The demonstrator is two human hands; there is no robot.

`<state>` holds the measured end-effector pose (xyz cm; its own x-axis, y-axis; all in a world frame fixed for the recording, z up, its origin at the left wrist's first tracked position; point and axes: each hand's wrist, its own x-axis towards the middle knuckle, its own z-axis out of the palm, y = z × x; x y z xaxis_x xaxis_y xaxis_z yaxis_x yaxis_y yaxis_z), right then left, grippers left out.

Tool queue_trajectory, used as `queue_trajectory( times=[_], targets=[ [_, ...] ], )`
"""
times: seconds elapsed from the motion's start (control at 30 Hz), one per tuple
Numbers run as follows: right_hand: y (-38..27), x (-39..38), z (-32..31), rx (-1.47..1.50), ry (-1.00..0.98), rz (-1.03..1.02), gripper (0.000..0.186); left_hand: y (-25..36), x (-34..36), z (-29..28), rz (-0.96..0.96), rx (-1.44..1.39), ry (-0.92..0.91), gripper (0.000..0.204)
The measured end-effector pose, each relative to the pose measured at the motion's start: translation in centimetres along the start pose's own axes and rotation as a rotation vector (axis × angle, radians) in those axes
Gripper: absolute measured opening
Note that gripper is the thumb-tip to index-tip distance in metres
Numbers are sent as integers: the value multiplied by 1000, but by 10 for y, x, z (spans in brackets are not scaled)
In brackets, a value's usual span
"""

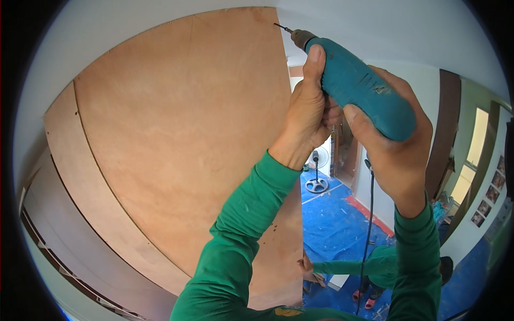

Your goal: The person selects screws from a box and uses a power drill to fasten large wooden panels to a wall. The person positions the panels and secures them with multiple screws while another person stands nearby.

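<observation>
Teal, the drill (356, 83) slants up and leftward along its length, its bit (282, 27) at the top right corner of the panel (187, 134), contact unclear, the left hand (310, 104) clasping its front, nearer the panel, the right hand (397, 158) wrapping its rear.

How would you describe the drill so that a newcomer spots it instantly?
Start at the large wooden panel. By its upper right corner, the left hand and right hand hold the drill. It is rounded and teal with a thin dark bit, unlike the green sleeves.
</observation>
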<state>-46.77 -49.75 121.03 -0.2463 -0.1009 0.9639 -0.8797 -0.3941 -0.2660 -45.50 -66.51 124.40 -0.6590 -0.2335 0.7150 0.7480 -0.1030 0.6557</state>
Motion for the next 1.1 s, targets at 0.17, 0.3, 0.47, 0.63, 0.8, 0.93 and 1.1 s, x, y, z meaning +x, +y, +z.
queue_trajectory(
  times=[0.17,0.3,0.47,0.63,0.8,0.93,1.1],
  targets=[
    [7,2,6,0,64,-78,46,5,0,3,-12,35,20,74],
    [9,2,11,18,62,-77,46,4,1,-2,3,44,15,73],
    [15,5,14,-3,71,-108,47,0,7,-10,21,17,-3,73],
    [17,8,16,34,55,-52,49,-2,13,-9,32,-23,32,71],
    [20,15,15,-49,51,-136,49,-6,22,-15,45,-74,-8,70],
    [25,14,17,-77,58,-185,48,-7,23,-15,49,-94,-13,70],
    [24,16,15,-97,50,-187,48,-9,25,-15,65,-88,-23,71]
  ],
)
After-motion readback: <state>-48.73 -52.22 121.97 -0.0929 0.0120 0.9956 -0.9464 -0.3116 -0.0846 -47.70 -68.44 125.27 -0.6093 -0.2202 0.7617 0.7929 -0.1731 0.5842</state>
